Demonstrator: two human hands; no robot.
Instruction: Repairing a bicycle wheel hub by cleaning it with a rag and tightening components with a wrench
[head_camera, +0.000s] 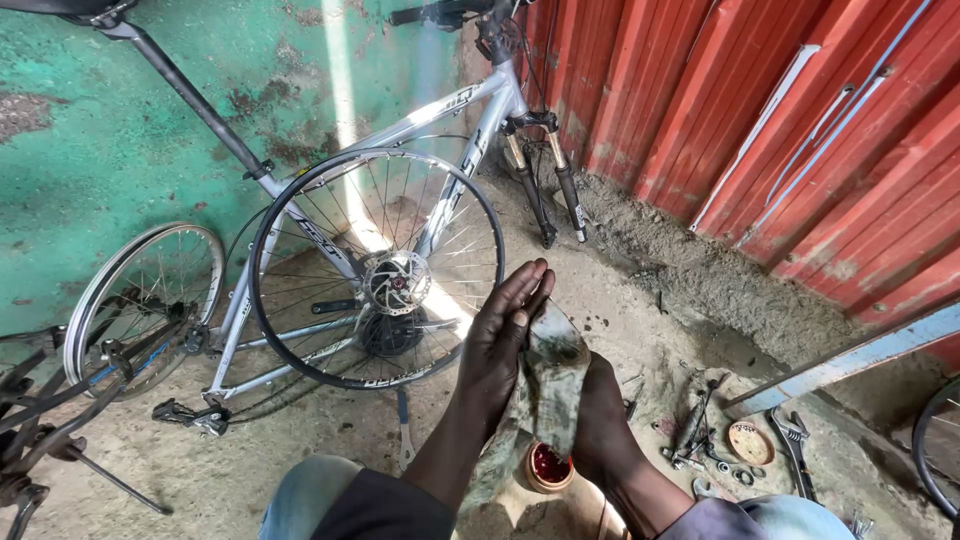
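My left hand (500, 340) is raised in front of me, fingers closed on the upper part of a dirty grey-green rag (548, 375). My right hand (600, 425) sits lower and behind the rag, gripping its other side. The cloth hangs down between both hands. Just below them a small round tin (547, 467) with red grease inside stands on the ground. My knees in blue jeans show at the bottom edge.
A loose black-rimmed wheel with a disc rotor (395, 282) leans against a silver bicycle frame (440, 130) by the green wall. Another wheel (140, 300) stands at the left. Wrenches and small parts (745, 445) lie on the dirt at right, beside a red corrugated wall (800, 130).
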